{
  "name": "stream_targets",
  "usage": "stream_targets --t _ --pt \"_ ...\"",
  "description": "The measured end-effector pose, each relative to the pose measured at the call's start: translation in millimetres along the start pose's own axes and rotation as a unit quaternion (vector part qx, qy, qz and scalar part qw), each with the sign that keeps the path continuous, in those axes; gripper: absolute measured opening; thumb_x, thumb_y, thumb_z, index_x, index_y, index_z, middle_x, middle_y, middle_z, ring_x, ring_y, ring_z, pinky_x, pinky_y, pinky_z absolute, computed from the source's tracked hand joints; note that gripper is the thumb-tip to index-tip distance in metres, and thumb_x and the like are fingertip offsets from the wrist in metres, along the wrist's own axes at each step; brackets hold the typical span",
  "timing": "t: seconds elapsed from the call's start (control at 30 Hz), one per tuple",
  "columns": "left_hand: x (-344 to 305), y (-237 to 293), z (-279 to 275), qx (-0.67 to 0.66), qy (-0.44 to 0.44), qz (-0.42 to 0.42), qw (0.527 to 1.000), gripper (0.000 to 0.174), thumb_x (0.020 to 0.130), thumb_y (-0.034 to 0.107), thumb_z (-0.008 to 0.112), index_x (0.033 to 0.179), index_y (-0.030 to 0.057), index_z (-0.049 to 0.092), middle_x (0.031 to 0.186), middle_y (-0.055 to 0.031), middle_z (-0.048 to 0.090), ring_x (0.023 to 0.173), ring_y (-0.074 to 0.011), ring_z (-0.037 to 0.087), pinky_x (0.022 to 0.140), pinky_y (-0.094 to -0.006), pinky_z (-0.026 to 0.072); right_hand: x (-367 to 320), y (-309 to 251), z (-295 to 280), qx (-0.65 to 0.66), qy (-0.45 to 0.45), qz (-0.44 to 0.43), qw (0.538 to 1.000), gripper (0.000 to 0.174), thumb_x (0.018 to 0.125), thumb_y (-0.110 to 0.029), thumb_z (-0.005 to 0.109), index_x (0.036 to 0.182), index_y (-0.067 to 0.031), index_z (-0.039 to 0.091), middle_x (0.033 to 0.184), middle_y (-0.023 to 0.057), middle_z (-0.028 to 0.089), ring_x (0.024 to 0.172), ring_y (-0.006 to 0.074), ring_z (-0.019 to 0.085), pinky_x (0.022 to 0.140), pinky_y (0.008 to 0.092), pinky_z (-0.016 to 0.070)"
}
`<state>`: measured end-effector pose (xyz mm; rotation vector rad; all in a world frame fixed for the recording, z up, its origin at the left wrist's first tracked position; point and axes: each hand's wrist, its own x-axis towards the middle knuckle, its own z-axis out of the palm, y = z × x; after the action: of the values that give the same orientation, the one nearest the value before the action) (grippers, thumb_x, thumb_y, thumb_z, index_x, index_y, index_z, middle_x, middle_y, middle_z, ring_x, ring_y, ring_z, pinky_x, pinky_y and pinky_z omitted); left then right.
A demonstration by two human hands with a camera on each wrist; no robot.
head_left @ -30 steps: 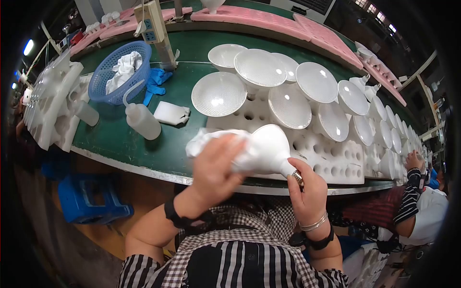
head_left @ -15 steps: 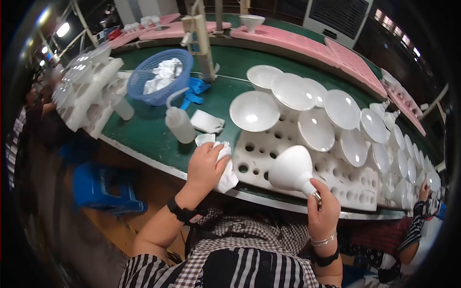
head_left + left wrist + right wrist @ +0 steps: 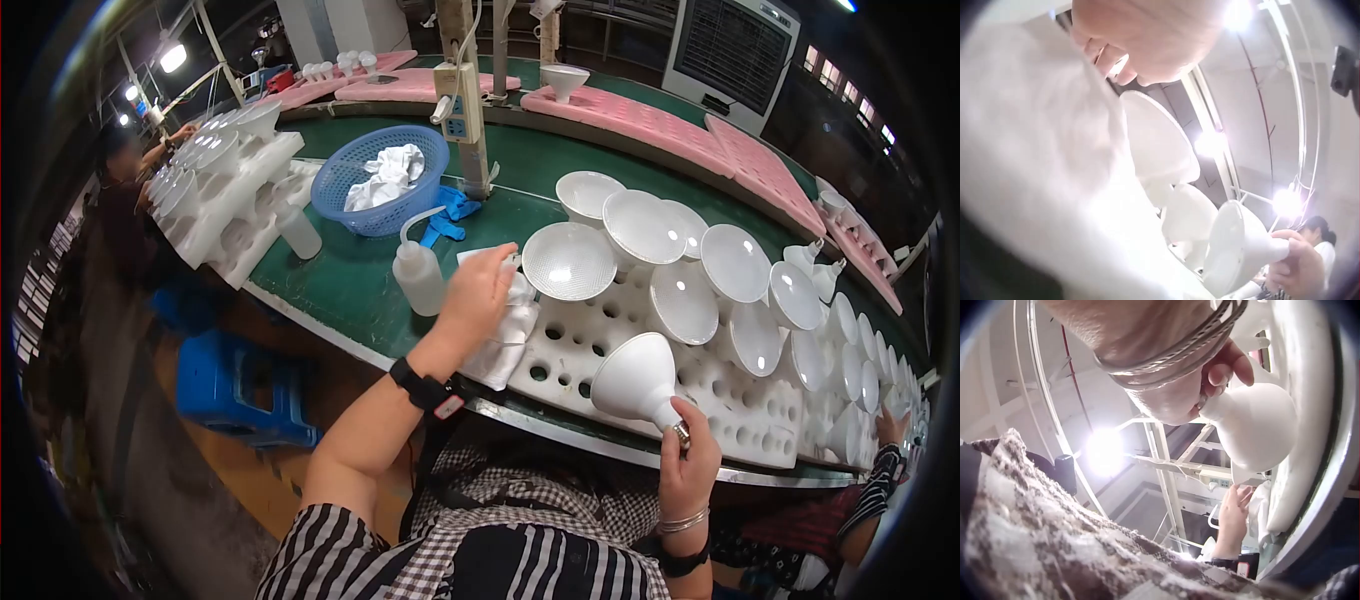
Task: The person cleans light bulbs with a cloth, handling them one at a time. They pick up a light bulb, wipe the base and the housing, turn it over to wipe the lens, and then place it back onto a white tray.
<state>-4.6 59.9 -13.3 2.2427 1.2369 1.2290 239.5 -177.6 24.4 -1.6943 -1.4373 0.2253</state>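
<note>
The left hand [image 3: 472, 300] is at a white cloth [image 3: 508, 345], ten o'clock from the lamp [image 3: 638, 374]; whether it grips, I cannot tell. At five o'clock, the right hand [image 3: 690, 465] pinches the lamp's base, likely sparing its broad end.

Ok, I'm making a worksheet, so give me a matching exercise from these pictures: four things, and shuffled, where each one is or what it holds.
1. blue basket
2. blue stool
3. socket box
4. reflector lamp nearest the person

A. gripped by its base in the right hand
B. on the upright post
C. holds white cloths
D. on the floor

Pairs: 1-C, 2-D, 3-B, 4-A
</note>
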Motion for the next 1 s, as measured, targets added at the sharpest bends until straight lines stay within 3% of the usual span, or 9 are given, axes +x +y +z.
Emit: stream_targets --t 0.1,0.23,0.27,0.3,0.37,0.4,0.5,0.73,1.0 --pt "-10.2 13.2 -29.6 -0.052 -0.028 0.010 0.998 0.021 0.089 0.006 0.061 0.109 -0.0019 0.066 0.111 -0.0199 0.066 0.099 -0.0352 0.064 0.083 -0.0409 0.0511 -1.6 3.1 0.8 0.002 -0.002 -0.004 1.000 0.031 0.086 -0.004 0.060 0.116 0.0014 0.063 0.080 0.0164 0.063 0.061 0.0269 0.057 0.059 0.0345 0.0456" --pt "-67.7 6.6 -64.9 0.074 0.178 0.214 0.958 0.035 0.078 -0.002 0.071 0.112 -0.0007 0.063 0.099 -0.0173 0.065 0.090 -0.0329 0.063 0.081 -0.0404 0.0517 -0.3 8.2 0.6 -0.003 0.007 -0.031 0.999 0.032 0.085 -0.003 0.061 0.116 0.0012 0.062 0.079 0.0166 0.063 0.062 0.0286 0.057 0.059 0.0358 0.0452" --pt "-80.9 -7.4 -70.9 0.140 0.192 0.133 0.962 0.058 0.078 0.003 0.075 0.131 -0.0006 0.052 0.122 -0.0197 0.059 0.112 -0.0357 0.059 0.097 -0.0421 0.0470 -1.4 8.9 1.2 -0.011 0.007 -0.041 0.999 0.032 0.084 -0.003 0.061 0.116 0.0012 0.062 0.080 0.0166 0.063 0.062 0.0292 0.057 0.059 0.0365 0.0451" --pt "-81.8 -25.6 -69.8 0.139 0.186 0.131 0.964 0.058 0.078 0.003 0.075 0.131 -0.0006 0.052 0.122 -0.0197 0.059 0.112 -0.0357 0.059 0.097 -0.0421 0.0470 -1.4 6.8 1.6 -0.011 0.006 -0.035 0.999 0.032 0.084 -0.003 0.061 0.116 0.0012 0.062 0.080 0.0166 0.063 0.062 0.0292 0.057 0.059 0.0365 0.0451" --pt "-79.9 -62.6 -63.0 -0.141 0.152 -0.156 0.966 0.091 0.076 0.007 0.079 0.150 0.0003 0.028 0.142 -0.0203 0.046 0.134 -0.0341 0.045 0.111 -0.0436 0.0365 2.8 0.4 0.2 -0.008 -0.015 -0.025 1.000 0.033 0.084 -0.003 0.062 0.116 0.0014 0.062 0.080 0.0164 0.063 0.063 0.0299 0.057 0.059 0.0376 0.0450" --pt "-77.8 -73.8 -62.4 -0.261 0.088 -0.192 0.942 0.108 0.077 0.013 0.081 0.156 0.0017 0.008 0.151 -0.0203 0.036 0.143 -0.0312 0.033 0.115 -0.0423 0.0296 3.1 -0.3 0.3 -0.017 -0.018 -0.032 0.999 0.033 0.084 -0.002 0.062 0.116 0.0013 0.062 0.079 0.0164 0.063 0.062 0.0297 0.057 0.059 0.0377 0.0449" --pt "-61.5 -90.7 -47.1 -0.295 0.051 -0.172 0.938 0.109 0.076 0.015 0.082 0.156 0.0016 0.008 0.150 -0.0205 0.037 0.141 -0.0293 0.036 0.115 -0.0399 0.0310 2.6 0.6 2.0 -0.012 -0.010 -0.041 0.999 0.033 0.084 -0.002 0.062 0.116 0.0010 0.062 0.079 0.0164 0.063 0.061 0.0295 0.057 0.059 0.0372 0.0451" --pt "-34.1 -92.9 -38.5 -0.099 0.056 -0.199 0.973 0.072 0.067 0.021 0.086 0.128 0.0020 0.054 0.115 -0.0147 0.066 0.105 -0.0274 0.065 0.091 -0.0401 0.0504 -3.2 0.8 -3.0 -0.019 -0.002 -0.003 1.000 0.032 0.085 -0.004 0.061 0.116 0.0005 0.062 0.081 0.0174 0.064 0.063 0.0302 0.058 0.060 0.0368 0.0463" --pt "-38.3 -54.6 -57.3 0.068 -0.066 -0.252 0.963 0.065 0.065 0.031 0.083 0.119 0.0035 0.060 0.107 -0.0189 0.068 0.100 -0.0355 0.066 0.086 -0.0422 0.0515 1.0 0.6 2.6 -0.014 0.001 -0.006 1.000 0.030 0.086 -0.005 0.061 0.115 0.0016 0.062 0.084 0.0182 0.066 0.066 0.0306 0.060 0.062 0.0364 0.0474"
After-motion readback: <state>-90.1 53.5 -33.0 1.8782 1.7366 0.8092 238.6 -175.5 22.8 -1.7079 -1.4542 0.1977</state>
